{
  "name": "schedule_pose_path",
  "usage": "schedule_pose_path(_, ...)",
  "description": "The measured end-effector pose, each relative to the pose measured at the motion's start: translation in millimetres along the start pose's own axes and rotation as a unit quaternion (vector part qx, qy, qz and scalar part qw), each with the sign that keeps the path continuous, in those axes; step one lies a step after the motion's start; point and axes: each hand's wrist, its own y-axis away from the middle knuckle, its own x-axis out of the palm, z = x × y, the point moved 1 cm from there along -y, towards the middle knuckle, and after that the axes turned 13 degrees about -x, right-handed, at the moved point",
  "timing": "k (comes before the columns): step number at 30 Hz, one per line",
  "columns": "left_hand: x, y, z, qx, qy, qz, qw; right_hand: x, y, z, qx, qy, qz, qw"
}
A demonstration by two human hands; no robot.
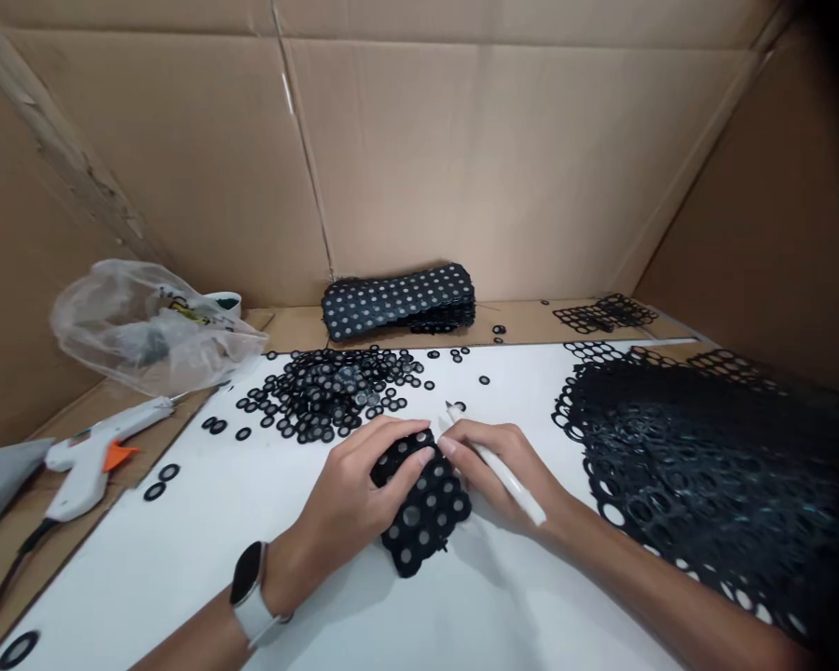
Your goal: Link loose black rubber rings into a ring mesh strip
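My left hand [364,480] is closed on a black piece with rows of pale round dots [423,508], thumb on top near its far edge. The piece is held tilted over the white board [252,559]. My right hand [503,466] grips a white pen-like tool [507,480] whose dark pointed tip faces up and away. Its fingertips meet at the right edge of the dotted piece; whether they also pinch it I cannot tell. Beyond both hands lies a heap of small black rings [314,391], some with pale centres.
A stack of black dotted strips [398,303] lies by the cardboard wall [496,168]. At right is a large pile of black perforated sheets [706,466], with a smaller net-like scrap [605,315] behind. A white glue gun [94,457] and a clear plastic bag [154,326] lie left.
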Motion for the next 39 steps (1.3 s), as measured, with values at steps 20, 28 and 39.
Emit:
schedule_pose_path(20, 0.7, -2, 0, -0.042, 0.035, 0.017, 0.998, 6, 6, -1, 0.018, -0.009, 0.011, 1.0)
schedule_pose_path(28, -1.3, -5, -5, -0.072, 0.08, 0.048, 0.993, 9, 8, -1, -0.039, 0.008, -0.007, 0.999)
schedule_pose_path(39, 1.5, -2, -13, -0.188, 0.141, 0.131, 0.963, 17, 13, -2, -0.123, 0.03, -0.02, 0.992)
